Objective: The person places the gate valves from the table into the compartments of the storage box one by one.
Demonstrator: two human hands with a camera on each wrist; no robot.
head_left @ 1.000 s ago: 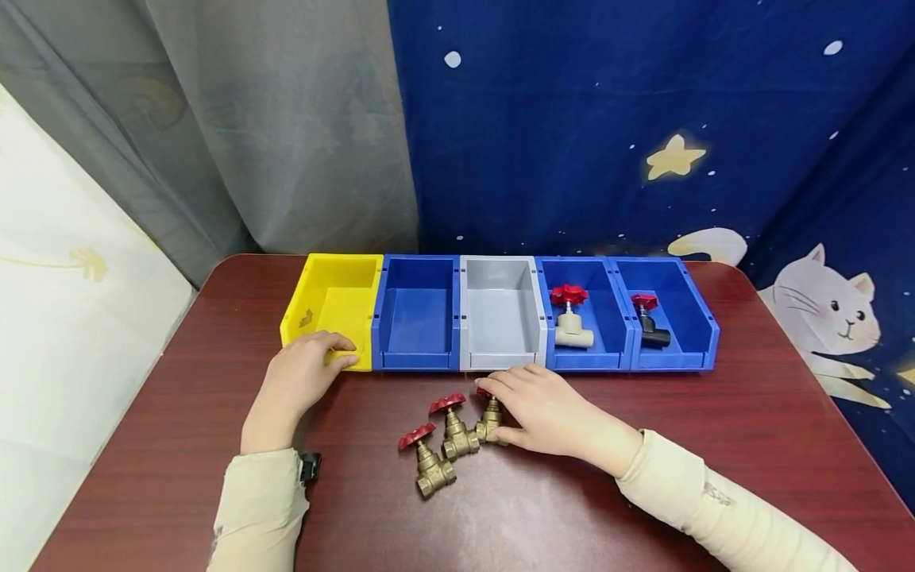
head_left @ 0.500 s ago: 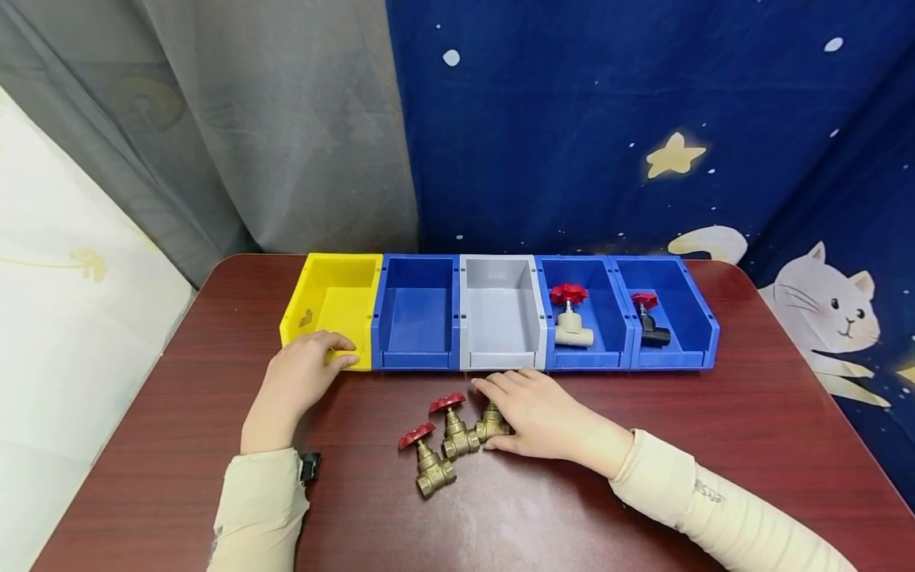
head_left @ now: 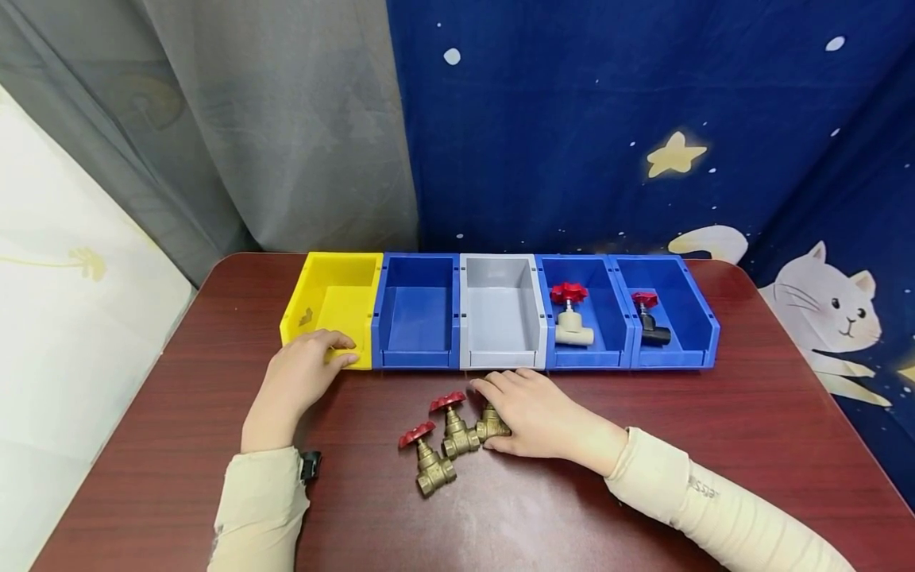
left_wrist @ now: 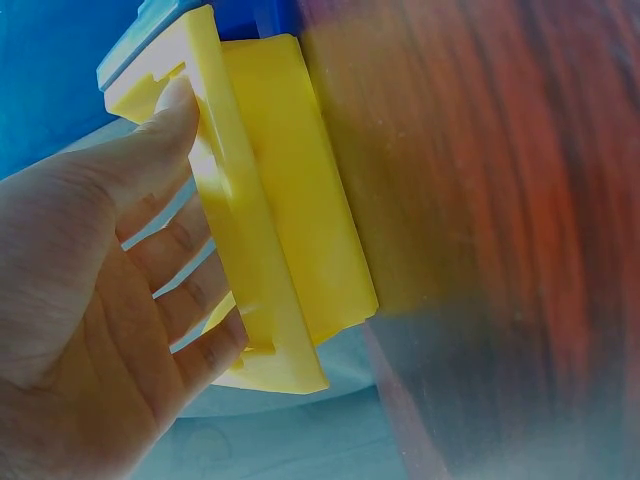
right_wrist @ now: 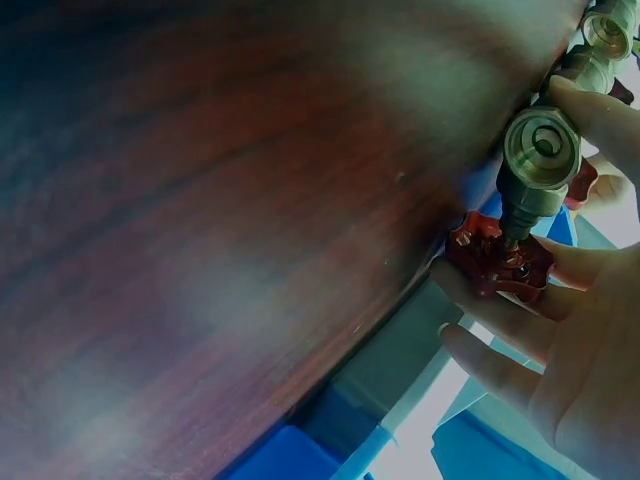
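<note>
My left hand (head_left: 303, 369) rests at the front edge of the yellow bin (head_left: 346, 310). In the left wrist view its fairly straight fingers reach over the bin's rim, with the thumb (left_wrist: 178, 105) against one corner. My right hand (head_left: 539, 415) holds the rightmost brass gate valve (head_left: 492, 425) on the table, partly covering it. The right wrist view shows fingers round that valve's red handwheel (right_wrist: 497, 262) and the thumb by its body. Left of it lie two more brass gate valves, a middle one (head_left: 457, 435) and a nearer one (head_left: 433, 470), both with red handwheels.
Right of the yellow bin stand a blue bin (head_left: 418, 318), a grey bin (head_left: 500, 318) and two more blue bins in one row. One holds a beige valve (head_left: 572, 327), the last a black valve (head_left: 652, 330). Curtains (head_left: 529, 143) hang behind the table (head_left: 357, 516).
My right hand has shifted slightly left and toward me around the rightmost gate valve, its thumb now lower on the body. The left hand, bins and other valves have not moved.
</note>
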